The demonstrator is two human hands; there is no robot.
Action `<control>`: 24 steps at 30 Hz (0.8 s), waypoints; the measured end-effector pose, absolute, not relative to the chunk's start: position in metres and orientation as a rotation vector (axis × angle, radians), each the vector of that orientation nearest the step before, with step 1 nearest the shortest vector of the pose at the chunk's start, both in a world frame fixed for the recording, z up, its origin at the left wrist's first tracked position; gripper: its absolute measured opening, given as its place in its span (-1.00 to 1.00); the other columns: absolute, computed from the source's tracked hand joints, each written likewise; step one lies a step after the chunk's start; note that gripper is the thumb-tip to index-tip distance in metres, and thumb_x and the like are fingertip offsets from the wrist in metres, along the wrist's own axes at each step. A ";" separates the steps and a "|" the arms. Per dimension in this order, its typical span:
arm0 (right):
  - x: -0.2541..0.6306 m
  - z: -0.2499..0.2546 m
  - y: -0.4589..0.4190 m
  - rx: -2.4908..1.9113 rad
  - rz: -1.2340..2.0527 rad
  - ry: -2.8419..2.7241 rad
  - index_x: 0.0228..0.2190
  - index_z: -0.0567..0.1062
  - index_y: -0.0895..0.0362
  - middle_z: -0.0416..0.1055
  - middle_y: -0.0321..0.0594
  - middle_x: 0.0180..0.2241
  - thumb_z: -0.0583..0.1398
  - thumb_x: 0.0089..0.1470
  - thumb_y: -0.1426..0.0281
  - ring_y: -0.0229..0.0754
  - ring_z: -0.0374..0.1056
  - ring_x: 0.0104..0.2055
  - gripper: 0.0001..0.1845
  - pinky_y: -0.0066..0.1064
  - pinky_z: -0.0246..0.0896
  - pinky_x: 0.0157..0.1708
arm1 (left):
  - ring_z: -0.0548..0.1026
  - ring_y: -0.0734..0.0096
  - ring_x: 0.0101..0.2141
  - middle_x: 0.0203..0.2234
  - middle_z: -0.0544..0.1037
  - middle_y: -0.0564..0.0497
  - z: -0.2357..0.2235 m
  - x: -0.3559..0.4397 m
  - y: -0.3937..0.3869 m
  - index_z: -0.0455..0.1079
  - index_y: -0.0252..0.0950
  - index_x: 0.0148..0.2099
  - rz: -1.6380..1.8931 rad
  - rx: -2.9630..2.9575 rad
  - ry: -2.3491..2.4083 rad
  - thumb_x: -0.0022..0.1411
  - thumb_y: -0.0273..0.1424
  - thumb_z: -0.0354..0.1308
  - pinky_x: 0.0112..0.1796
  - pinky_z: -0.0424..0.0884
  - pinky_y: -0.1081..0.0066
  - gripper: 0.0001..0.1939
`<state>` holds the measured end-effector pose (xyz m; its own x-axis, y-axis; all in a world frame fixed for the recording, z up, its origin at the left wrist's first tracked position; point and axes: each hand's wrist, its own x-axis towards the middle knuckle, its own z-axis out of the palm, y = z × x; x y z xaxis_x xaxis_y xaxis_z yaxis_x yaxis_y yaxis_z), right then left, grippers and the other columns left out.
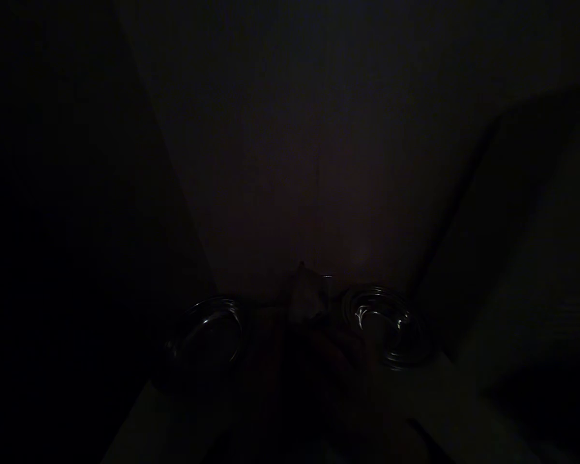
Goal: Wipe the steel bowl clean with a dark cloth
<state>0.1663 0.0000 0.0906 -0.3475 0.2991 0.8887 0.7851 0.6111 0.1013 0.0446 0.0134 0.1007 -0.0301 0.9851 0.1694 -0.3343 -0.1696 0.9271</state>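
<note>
Very little light reaches the scene, and most outlines are lost. My right hand (336, 361) is a faint shape low in the middle, with its fingers barely traceable. An even dimmer shape to its left, perhaps my left hand (267, 351), shows no clear fingers. Just beyond them stands a small pale object (305, 299) whose kind I cannot make out. Whether either hand touches it is hidden by the dark. A round shiny dish (207, 322) lies on the left, and another round shiny dish (381, 322) is close to my right hand.
A pale surface (140, 419) runs beneath the dishes along the bottom. Behind rises a dim, flat wall-like panel (294, 161). Dark masses flank it, with a slanting edge (464, 180) on the right.
</note>
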 end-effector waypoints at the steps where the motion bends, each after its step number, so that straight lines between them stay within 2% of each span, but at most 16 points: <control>1: 0.169 0.091 0.001 -0.867 -0.669 -1.901 -0.16 0.49 0.16 0.44 -0.15 -0.16 0.11 0.10 0.55 -0.08 0.24 -0.10 -0.73 -0.17 0.19 -0.12 | 0.45 0.35 -0.17 -0.08 0.43 -0.11 0.101 0.046 0.012 0.33 -0.30 0.01 1.466 1.078 0.874 0.27 -0.28 0.04 -0.18 0.44 0.24 -0.69; 6: 0.185 0.098 0.008 -0.992 -0.579 -1.883 -0.03 0.42 0.17 0.38 -0.03 -0.09 0.11 0.10 0.49 -0.01 0.23 -0.06 -0.64 -0.12 0.25 -0.17 | 0.46 0.33 -0.21 -0.14 0.45 -0.06 0.102 0.053 0.002 0.36 -0.33 -0.04 1.424 1.107 0.913 0.27 -0.25 0.04 -0.22 0.45 0.28 -0.69; 10: 0.192 0.104 0.011 -1.056 -0.452 -1.905 0.01 0.36 0.19 0.36 -0.01 -0.06 0.09 0.13 0.51 -0.04 0.24 -0.07 -0.61 -0.14 0.26 -0.17 | 0.46 0.34 -0.23 -0.16 0.46 -0.05 0.102 0.054 -0.001 0.36 -0.34 -0.05 1.401 1.125 0.928 0.26 -0.26 0.05 -0.24 0.45 0.29 -0.70; 17: 0.172 0.095 0.005 -0.958 -0.696 -1.912 -0.11 0.46 0.18 0.45 -0.08 -0.18 0.09 0.11 0.52 -0.06 0.26 -0.13 -0.70 -0.15 0.21 -0.17 | 0.45 0.34 -0.19 -0.10 0.44 -0.09 0.100 0.046 0.010 0.35 -0.32 -0.01 1.410 1.145 0.925 0.27 -0.27 0.05 -0.19 0.44 0.25 -0.69; 20: 0.172 0.095 0.005 -0.980 -0.669 -1.879 -0.10 0.45 0.15 0.44 -0.10 -0.15 0.08 0.10 0.53 -0.06 0.26 -0.11 -0.68 -0.13 0.18 -0.14 | 0.45 0.32 -0.18 -0.10 0.44 -0.08 0.098 0.046 0.009 0.35 -0.32 -0.01 1.417 1.148 0.921 0.27 -0.26 0.04 -0.19 0.44 0.24 -0.68; 24: 0.188 0.105 0.010 -1.101 -0.569 -1.892 -0.08 0.43 0.15 0.43 -0.06 -0.14 0.07 0.14 0.49 -0.05 0.28 -0.14 -0.69 -0.15 0.21 -0.22 | 0.46 0.32 -0.21 -0.14 0.45 -0.06 0.095 0.053 0.001 0.36 -0.34 -0.04 1.421 1.146 0.932 0.26 -0.25 0.05 -0.22 0.45 0.27 -0.68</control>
